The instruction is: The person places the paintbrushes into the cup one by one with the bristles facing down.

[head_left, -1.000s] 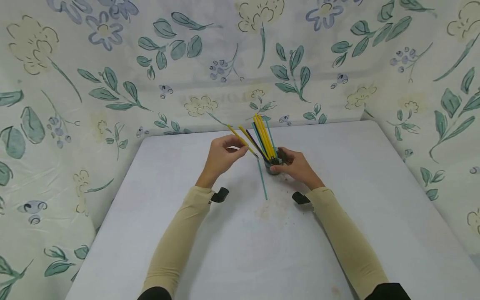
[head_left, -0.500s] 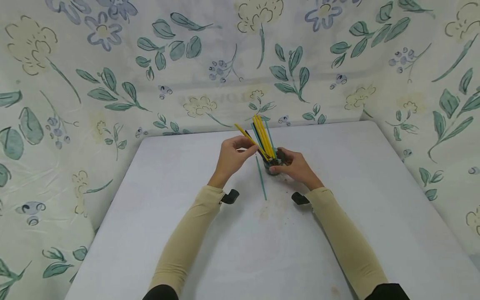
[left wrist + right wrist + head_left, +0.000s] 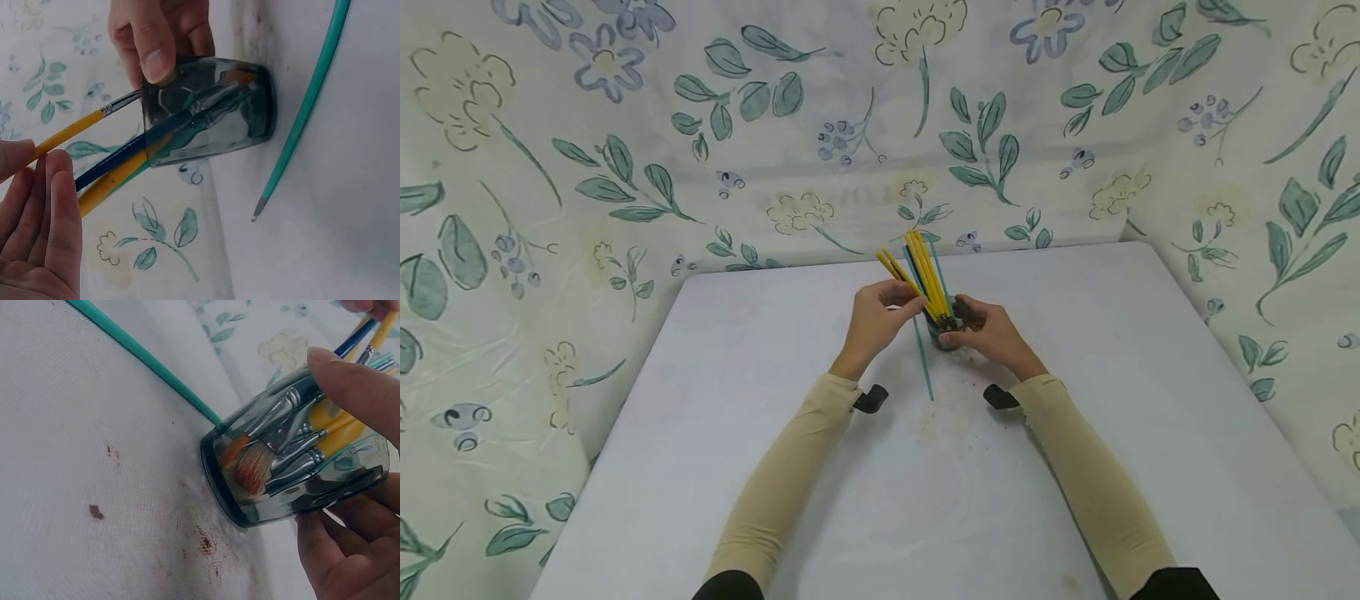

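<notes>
A clear glass (image 3: 206, 112) stands on the white table (image 3: 880, 517) and holds several yellow, blue and teal paintbrushes (image 3: 925, 267), bristles down. My right hand (image 3: 953, 323) grips the glass from the right, thumb (image 3: 153, 44) on its rim. Just left of the glass, my left hand (image 3: 910, 300) pinches a yellow brush (image 3: 75, 130) by its handle. That brush's ferrule end is inside the glass. A teal brush (image 3: 923, 362) lies loose on the table in front of the glass, between my hands.
A floral cloth (image 3: 625, 167) hangs behind the table and along both sides. Brownish stains (image 3: 940, 417) mark the tabletop in front of the glass. The table's edges run close to the cloth at left and right.
My left hand has moved right toward the glass with the yellow brush, bringing it in among the other brushes. The right hand, the glass and the teal brush have stayed put.
</notes>
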`<state>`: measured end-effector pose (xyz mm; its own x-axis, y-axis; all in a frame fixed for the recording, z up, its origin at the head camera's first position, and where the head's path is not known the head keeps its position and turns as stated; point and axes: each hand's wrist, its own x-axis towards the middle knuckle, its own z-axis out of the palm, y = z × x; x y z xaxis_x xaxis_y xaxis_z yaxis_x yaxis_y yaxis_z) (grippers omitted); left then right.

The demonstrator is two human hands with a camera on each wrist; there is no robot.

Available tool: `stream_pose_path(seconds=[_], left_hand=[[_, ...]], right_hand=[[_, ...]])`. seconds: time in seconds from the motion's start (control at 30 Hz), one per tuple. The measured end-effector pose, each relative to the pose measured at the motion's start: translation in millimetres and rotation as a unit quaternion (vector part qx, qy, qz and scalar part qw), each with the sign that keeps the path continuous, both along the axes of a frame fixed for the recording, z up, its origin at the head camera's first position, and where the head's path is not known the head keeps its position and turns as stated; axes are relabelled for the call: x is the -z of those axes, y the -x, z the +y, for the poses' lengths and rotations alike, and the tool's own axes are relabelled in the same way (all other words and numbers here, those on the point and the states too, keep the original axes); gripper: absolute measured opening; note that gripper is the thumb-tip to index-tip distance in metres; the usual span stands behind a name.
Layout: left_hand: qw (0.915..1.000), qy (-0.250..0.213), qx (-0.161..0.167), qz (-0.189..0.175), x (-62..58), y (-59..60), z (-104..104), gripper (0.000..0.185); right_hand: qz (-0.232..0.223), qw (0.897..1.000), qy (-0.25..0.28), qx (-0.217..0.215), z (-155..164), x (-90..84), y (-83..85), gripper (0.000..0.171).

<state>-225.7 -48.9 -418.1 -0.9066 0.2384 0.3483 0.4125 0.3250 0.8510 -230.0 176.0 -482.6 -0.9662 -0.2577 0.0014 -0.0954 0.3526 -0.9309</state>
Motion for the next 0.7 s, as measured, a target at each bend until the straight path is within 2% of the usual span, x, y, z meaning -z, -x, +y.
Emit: stream_pose_path(seconds=[0.27,0.7], left_hand=[[0.9994,-0.014,-0.005,-0.032,9.1,-2.0,3.0,0.021],[0.9993,-0.001,-0.016,-0.033,18.3,-4.2,2.9,0.022]], right_hand=[[-0.003,1.000,0.024,-0.005,-0.1,-2.1,-4.2,0.090],[-0.013,1.000,0.010,0.002,-1.4,-5.0,-5.0,0.090]])
